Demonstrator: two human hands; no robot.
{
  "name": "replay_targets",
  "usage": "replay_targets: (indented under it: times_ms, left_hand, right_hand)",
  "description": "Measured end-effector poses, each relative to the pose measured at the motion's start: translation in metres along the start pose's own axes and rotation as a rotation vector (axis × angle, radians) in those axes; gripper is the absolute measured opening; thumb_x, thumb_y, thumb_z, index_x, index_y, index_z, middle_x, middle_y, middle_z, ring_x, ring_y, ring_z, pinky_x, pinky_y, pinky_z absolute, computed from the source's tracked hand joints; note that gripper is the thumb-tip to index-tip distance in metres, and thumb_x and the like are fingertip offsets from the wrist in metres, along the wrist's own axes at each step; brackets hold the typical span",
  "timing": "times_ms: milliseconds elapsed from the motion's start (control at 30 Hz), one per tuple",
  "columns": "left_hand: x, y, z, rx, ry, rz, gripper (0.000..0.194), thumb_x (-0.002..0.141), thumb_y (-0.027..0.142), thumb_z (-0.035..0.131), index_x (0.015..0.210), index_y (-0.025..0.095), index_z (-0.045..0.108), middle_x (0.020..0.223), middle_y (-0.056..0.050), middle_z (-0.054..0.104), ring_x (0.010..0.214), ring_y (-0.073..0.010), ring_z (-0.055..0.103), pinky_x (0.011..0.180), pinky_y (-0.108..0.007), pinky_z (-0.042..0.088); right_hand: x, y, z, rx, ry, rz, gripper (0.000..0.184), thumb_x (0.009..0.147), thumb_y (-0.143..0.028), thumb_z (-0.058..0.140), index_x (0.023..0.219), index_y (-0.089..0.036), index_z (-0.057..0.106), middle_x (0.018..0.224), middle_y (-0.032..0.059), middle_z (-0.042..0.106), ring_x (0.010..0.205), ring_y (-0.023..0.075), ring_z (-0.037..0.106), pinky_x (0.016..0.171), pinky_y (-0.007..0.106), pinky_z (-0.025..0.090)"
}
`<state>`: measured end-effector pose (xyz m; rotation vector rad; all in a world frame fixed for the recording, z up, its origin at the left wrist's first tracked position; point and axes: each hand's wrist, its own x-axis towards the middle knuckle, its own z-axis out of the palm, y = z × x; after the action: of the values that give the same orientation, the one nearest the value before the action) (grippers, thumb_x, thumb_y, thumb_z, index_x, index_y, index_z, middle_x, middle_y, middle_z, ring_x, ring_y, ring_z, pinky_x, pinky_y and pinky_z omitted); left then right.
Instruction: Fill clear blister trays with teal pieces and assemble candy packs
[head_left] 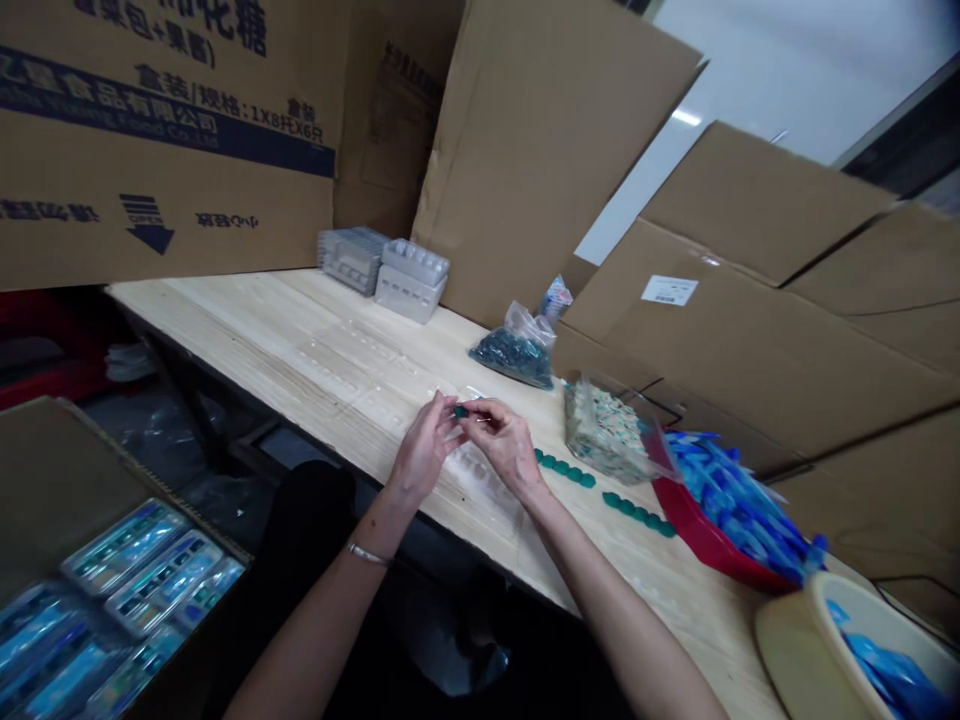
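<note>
Above the table, my left hand (pixel 421 452) and my right hand (pixel 507 448) meet at the fingertips. Between them is a small dark green piece (pixel 460 411), pinched by the fingers of both hands; its exact kind is too small to make out. Clear plastic trays (pixel 480 470) lie under and beside my hands, partly hidden by them. Just right of my right hand, a row of round green pieces (pixel 566 467) rests on the table, with a second such row (pixel 637 513) farther right.
Stacked clear trays (pixel 411 280) stand at the back. A bag of dark pieces (pixel 514 355), a clear box of small pieces (pixel 607 430), a red basin (pixel 690 530) of blue items and a cream bucket (pixel 802 640) line the right. A carton of filled packs (pixel 142 565) sits lower left.
</note>
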<state>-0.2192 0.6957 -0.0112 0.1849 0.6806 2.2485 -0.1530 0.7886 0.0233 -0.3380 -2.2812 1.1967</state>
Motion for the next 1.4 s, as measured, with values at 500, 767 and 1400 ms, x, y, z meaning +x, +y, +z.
replay_targets:
  times_ms: [500,767,1400]
  left_hand:
    - [-0.001,-0.010,0.000,0.499,-0.045,0.343,0.023,0.069,0.021,0.067,0.090,0.014,0.069,0.096,-0.009,0.068,0.086,-0.0178,0.064,0.084,-0.029,0.049]
    - [0.007,-0.013,-0.010,0.460,-0.129,0.259,0.024,0.071,0.025,0.066,0.090,0.013,0.059,0.090,-0.006,0.067,0.080,-0.0163,0.064,0.077,-0.031,0.052]
    - [0.015,0.009,-0.025,0.620,0.029,0.278,0.032,0.073,0.036,0.063,0.094,0.015,0.051,0.081,0.000,0.055,0.063,-0.0099,0.062,0.059,-0.023,0.051]
  right_hand:
    - [-0.005,0.003,-0.020,0.126,0.075,0.155,0.021,0.069,-0.029,0.065,0.086,-0.017,0.069,0.083,0.0062,0.071,0.075,0.0181,0.066,0.075,0.032,0.052]
    - [-0.003,0.010,-0.033,0.315,-0.092,0.212,0.031,0.065,-0.036,0.073,0.091,-0.020,0.071,0.092,0.0045,0.069,0.074,0.0150,0.064,0.074,0.031,0.051]
    - [0.082,0.101,-0.025,-0.329,-0.040,-0.204,0.014,0.075,-0.029,0.065,0.071,-0.017,0.070,0.072,0.0059,0.067,0.067,0.0161,0.061,0.065,0.026,0.046]
